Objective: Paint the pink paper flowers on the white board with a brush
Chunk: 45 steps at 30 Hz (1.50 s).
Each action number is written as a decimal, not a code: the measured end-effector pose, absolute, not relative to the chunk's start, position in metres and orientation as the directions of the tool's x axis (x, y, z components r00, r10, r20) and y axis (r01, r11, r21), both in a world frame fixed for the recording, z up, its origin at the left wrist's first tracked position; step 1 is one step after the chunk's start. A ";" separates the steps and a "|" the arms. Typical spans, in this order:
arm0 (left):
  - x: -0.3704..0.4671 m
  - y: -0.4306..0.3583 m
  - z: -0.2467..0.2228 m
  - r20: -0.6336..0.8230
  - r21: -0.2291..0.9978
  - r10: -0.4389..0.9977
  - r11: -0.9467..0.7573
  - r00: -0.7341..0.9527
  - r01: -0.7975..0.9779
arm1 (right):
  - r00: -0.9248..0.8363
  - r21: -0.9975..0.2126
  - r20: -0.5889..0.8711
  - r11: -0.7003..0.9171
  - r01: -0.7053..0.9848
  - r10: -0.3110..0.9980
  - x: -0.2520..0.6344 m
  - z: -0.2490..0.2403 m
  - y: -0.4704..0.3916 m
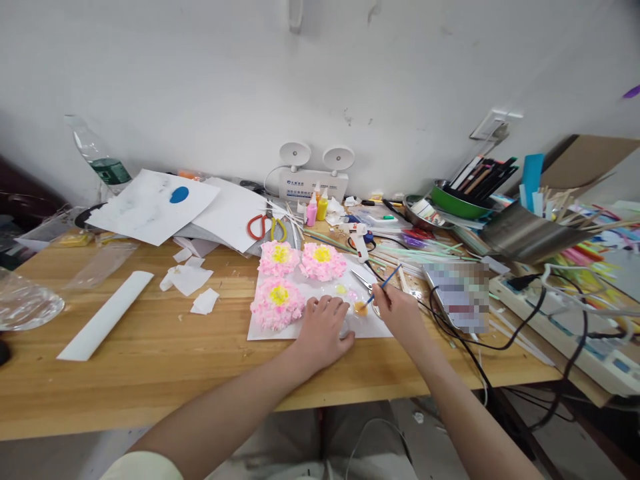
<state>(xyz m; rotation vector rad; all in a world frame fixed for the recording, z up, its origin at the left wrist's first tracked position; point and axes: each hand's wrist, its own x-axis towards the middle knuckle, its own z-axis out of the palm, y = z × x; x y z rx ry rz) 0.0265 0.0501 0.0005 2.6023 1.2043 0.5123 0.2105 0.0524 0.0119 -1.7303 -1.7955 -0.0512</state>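
My right hand [399, 308] pinches a thin blue paintbrush [391, 278], its tip down at an orange-yellow paint dab [361, 309] on a white sheet [265, 335]. Flat on that sheet rests my left hand [325, 325], fingers somewhat spread, beside the nearest pink flower [277, 313] with a yellow centre. Behind it lie two similar fluffy flowers, one at the left [278, 259] and one at the right [323, 261]. Metal scissors [361, 278] lie close to my right hand, their handles partly hidden. Fainter yellow and pink dabs show near the brush.
Behind the sheet stand pink [311, 212] and yellow [323, 207] paint bottles and a white glue gun [358, 240]. Red-and-yellow-handled scissors [267, 228] lie on papers. Rightward are a phone-like device [457, 297], black cables and a power strip [575, 333]. A rolled paper [107, 317] lies left.
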 end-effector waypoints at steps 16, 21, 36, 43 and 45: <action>0.026 0.050 0.001 0.218 0.347 0.772 -0.633 0.597 0.692 | 0.089 -0.379 0.515 0.133 0.916 0.852 0.207 0.008 0.049; 0.026 0.050 0.001 0.214 0.347 0.767 -0.639 0.605 0.687 | 0.071 -0.356 0.547 0.155 0.922 0.834 0.205 0.014 0.049; 0.025 0.049 0.002 0.198 0.347 0.770 -0.634 0.607 0.691 | -0.059 -0.171 0.694 0.244 0.955 0.717 0.204 0.009 0.046; 0.025 0.050 0.001 0.208 0.350 0.768 -0.636 0.605 0.688 | -0.116 -0.127 0.707 0.286 0.950 0.698 0.203 0.005 0.045; 0.025 0.050 0.000 0.212 0.349 0.767 -0.638 0.606 0.686 | -0.126 -0.119 0.714 0.296 0.948 0.689 0.202 0.005 0.044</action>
